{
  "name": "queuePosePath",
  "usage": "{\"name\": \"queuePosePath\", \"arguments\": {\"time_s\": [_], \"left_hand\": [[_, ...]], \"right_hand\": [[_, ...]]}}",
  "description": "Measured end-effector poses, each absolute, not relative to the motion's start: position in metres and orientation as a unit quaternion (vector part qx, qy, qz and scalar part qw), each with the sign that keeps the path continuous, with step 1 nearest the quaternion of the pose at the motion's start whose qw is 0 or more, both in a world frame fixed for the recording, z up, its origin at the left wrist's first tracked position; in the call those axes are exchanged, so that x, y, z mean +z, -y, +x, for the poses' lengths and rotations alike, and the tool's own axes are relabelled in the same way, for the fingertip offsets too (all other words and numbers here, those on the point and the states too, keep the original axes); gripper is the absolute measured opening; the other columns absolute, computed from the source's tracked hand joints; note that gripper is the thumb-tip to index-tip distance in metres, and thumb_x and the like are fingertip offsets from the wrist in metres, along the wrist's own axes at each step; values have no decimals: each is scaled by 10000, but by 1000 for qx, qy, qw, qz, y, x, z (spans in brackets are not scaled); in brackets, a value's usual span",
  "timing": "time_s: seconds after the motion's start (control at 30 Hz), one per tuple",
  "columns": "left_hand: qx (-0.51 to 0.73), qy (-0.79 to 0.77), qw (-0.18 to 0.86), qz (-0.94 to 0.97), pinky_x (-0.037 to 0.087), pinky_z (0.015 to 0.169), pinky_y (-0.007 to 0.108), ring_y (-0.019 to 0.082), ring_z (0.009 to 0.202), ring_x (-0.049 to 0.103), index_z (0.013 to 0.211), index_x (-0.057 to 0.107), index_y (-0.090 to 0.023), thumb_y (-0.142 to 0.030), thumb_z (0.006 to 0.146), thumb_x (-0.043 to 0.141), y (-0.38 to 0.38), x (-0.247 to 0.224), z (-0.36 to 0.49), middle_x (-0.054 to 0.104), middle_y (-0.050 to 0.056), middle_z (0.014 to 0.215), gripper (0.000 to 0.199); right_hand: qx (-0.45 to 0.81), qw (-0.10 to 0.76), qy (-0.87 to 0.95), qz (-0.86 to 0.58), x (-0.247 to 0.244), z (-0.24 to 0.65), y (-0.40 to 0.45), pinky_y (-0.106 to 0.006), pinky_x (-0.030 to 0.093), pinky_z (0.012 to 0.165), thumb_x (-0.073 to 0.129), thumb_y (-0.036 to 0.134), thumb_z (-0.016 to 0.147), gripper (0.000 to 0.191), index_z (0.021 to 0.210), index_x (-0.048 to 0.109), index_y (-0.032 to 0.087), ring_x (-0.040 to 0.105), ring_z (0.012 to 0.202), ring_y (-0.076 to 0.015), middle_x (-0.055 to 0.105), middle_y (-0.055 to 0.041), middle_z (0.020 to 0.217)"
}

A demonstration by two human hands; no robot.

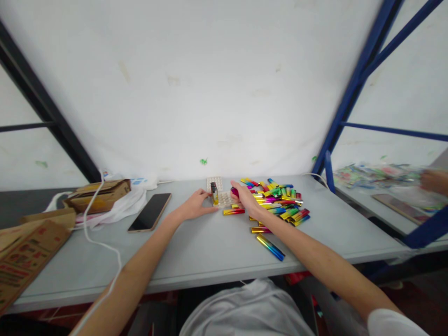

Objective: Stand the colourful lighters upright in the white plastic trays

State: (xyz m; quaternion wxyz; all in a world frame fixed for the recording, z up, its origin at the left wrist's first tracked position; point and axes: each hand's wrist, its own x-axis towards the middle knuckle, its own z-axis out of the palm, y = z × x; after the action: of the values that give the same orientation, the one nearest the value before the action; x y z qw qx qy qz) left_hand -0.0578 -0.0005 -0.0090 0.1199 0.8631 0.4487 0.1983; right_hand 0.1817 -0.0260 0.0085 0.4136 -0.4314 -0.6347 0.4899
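Note:
My left hand point(194, 206) rests on the table with thumb and fingers apart, beside a few small upright black-topped pieces with yellow lower parts point(215, 195). These stand at a pale plate covered with rows of round bumps or holes point(227, 199). My right hand point(248, 199) is closed on a shiny dark red-magenta tube point(234, 191), just over the plate's right side. Under and beyond that hand lies a pile of shiny rainbow-coloured tubes point(280, 192). One gold-to-blue tube point(270, 247) lies nearer the table's front edge.
A phone point(150, 213) lies left of my left hand. Farther left are open cardboard boxes point(101, 195), white plastic bags point(122, 211) and a white cable point(91, 240). A blue metal frame point(350, 93) rises at right; beyond it another person's hand point(434, 182) is blurred.

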Motion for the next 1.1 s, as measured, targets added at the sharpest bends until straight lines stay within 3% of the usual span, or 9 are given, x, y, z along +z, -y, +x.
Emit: {"name": "queuePosePath", "arguments": {"time_s": [0.2,0.37,0.5,0.63,0.8,1.1], "left_hand": [[193,-447,115,866,488,1044,443,321,1104,620,1221,672,-174,-745,802,634,0,-9,-57,624,142,1189,709],[197,-448,113,865,492,1034,442,327,1094,626,1214,682,-164,-732,798,641,0,-9,-57,632,138,1167,706],[192,-443,110,869,490,1035,429,317,1092,624,1252,670,-166,-697,820,642,1,-8,-56,637,134,1185,685],[187,-442,107,871,488,1037,411,312,1109,619,1284,656,-159,-691,828,640,2,-7,-56,640,135,1198,701],[188,-436,105,874,479,1051,411,314,1136,609,1286,659,-145,-701,834,631,3,-7,-56,645,144,1201,716],[201,-422,92,879,504,998,395,309,1089,622,1231,695,-175,-700,838,624,5,-5,-54,686,118,1136,660]], "right_hand": [[516,439,586,-445,11,178,33,-251,132,401,400,449,963,440,577,325,250,175,408,-94,251,62,462],[500,441,601,-441,9,179,32,-250,167,418,388,625,977,546,609,432,223,221,424,-95,269,64,484],[517,449,620,-383,4,177,26,-238,261,444,382,759,940,613,874,615,196,308,457,-103,359,69,566],[423,466,683,-371,3,176,25,-263,440,588,481,653,958,482,973,643,199,537,633,-144,584,10,726],[308,460,750,-362,11,177,36,-315,515,782,616,499,943,309,923,649,193,663,804,-189,719,-31,843],[247,482,762,-355,0,170,32,-334,561,792,671,486,939,347,1123,694,194,726,879,-222,743,-100,1099]]}}
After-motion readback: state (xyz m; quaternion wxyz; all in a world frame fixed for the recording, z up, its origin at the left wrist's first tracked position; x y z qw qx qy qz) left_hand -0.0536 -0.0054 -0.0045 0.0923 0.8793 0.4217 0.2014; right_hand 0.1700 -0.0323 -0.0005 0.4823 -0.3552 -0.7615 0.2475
